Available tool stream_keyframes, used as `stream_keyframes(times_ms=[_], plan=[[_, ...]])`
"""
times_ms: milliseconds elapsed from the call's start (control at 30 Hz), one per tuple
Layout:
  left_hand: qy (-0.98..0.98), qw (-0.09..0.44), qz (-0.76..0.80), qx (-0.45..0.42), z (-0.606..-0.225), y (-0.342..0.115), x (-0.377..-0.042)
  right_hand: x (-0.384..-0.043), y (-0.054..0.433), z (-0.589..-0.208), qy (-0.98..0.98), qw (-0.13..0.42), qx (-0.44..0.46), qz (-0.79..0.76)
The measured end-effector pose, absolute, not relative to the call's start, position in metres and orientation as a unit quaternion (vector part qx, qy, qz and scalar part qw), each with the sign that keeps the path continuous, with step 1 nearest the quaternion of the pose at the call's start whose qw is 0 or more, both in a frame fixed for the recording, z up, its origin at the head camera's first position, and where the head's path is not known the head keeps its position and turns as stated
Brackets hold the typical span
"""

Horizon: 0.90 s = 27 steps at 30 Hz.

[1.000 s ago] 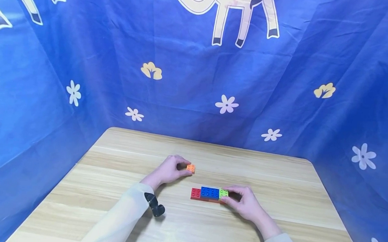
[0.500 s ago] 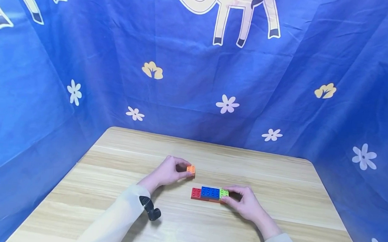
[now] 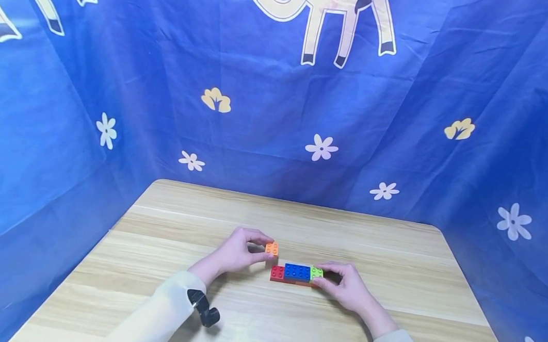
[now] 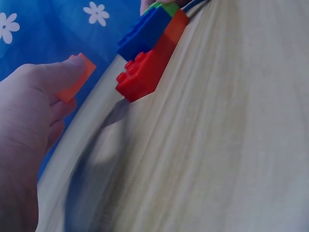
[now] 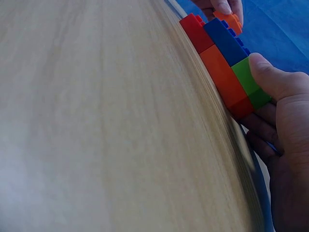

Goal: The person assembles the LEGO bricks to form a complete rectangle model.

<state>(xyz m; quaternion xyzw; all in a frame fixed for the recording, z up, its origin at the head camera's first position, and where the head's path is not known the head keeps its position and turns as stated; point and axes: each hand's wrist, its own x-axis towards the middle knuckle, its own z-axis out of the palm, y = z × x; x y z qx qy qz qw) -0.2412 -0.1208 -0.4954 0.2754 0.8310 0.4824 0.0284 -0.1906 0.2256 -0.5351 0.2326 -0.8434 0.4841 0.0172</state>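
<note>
Between the thumb and fingers of my left hand [image 3: 233, 250] is a small orange toy building brick [image 3: 272, 249], studs up. In the left wrist view this orange brick [image 4: 78, 83] shows above the tabletop, apart from the built row. My right hand [image 3: 350, 287] pinches the right end of that row at its light green brick [image 3: 316, 273]. A longer blue brick [image 3: 297, 272] sits beside the green one on the upper layer. Below them, the right wrist view shows a red brick [image 5: 195, 33] at the far end and an orange brick [image 5: 223, 75] along the bottom.
Under both hands lies a light wood-grain table [image 3: 266, 320] with rounded far corners. Blue fabric [image 3: 265, 155] printed with flowers and animals hangs around its back and sides. A black wrist camera [image 3: 204, 308] is strapped over the left sleeve.
My left hand has brought the orange brick nearer to me and slightly rightward, closer to the red end of the row. The right hand and the row have stayed put.
</note>
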Motion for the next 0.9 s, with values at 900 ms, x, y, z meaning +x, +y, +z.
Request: stream_keyframes(times_ms=[900], plan=[[0.834,0.015,0.457,0.309,-0.510,-0.104,-0.214,-0.191,0.226,-0.537,-0.837,0.017,0.231,0.496]])
